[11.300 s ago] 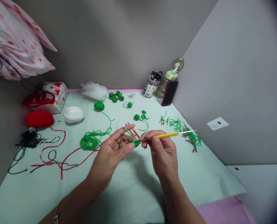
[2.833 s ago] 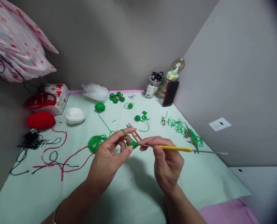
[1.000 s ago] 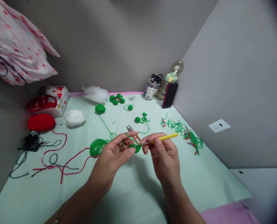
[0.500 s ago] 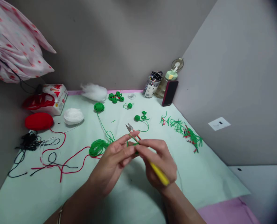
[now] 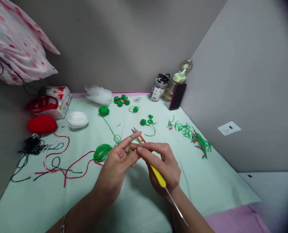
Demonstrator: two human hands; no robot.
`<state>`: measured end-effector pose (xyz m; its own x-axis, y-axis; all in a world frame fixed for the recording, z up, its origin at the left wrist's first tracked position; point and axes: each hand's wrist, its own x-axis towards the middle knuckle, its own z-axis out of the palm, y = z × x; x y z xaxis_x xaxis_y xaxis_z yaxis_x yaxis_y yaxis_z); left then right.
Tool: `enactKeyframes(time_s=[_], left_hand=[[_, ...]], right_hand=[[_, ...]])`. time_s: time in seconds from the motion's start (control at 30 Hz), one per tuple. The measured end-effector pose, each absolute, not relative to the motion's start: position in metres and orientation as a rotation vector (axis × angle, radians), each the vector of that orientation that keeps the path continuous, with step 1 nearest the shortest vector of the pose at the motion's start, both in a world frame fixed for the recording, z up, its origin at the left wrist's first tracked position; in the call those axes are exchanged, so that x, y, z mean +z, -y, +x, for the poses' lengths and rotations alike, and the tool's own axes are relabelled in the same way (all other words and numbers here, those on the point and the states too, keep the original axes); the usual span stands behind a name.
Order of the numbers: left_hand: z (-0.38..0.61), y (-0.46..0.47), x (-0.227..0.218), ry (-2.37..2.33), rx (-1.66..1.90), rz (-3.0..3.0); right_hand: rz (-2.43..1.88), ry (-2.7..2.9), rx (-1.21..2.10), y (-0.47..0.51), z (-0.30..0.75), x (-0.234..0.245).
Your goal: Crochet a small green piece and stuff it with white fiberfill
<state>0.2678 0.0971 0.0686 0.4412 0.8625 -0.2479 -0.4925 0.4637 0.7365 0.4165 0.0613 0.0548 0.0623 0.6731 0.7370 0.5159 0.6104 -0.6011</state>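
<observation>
- Red print is borne by the white box [image 5: 62, 101], beyond the scissors [image 5: 143, 139] and far to their left; it is too small to be read.
- A pale label with barcode-like dark bars is carried by the pen cup [image 5: 156, 93], beyond the scissors and to their right; its finer marks cannot be made out.
- The left hand [image 5: 118, 161] is held at the near left of the scissors, with the index finger raised and straightened and the thumb and other fingers drawn narrow.
- A green strand [image 5: 135, 139] is looped over that index finger and held by the left fingers, just at the near side of the scissors; what is pinched at their tips is largely hidden.
- The right hand [image 5: 163, 165] is held at the near right of the scissors, its fingers closed on the crochet hook [image 5: 158, 176]; the yellow handle is slanted toward the wrist, and a metal shaft is extended along the forearm.
- The fingertips of both hands are brought together just in front of the scissors, by which the hook's far end is hidden.
- Left of the scissors, a green hank [image 5: 102, 152] is laid on the surface [image 5: 214, 194]; to their right, yarn clippings [image 5: 200, 142] are heaped.
</observation>
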Motion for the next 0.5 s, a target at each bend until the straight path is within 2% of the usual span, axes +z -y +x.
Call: enactKeyframes(time_s=[0.07,0.2,0.27,0.5], left_hand=[[0.266,-0.1,0.071,-0.639,0.856,0.554],[0.262,-0.104,0.074,-0.62,0.874,0.552],[0.262,-0.103,0.073,-0.639,0.891,0.642],[0.263,-0.099,0.067,-0.75,0.901,0.874]], right_hand=[[-1.016,1.511,0.222,-0.064,0.42,0.057],[-0.908,1.093,0.716,-0.073,0.426,0.061],[-0.873,1.056,0.871,-0.075,0.425,0.061],[-0.904,1.008,0.947,-0.074,0.424,0.057]])
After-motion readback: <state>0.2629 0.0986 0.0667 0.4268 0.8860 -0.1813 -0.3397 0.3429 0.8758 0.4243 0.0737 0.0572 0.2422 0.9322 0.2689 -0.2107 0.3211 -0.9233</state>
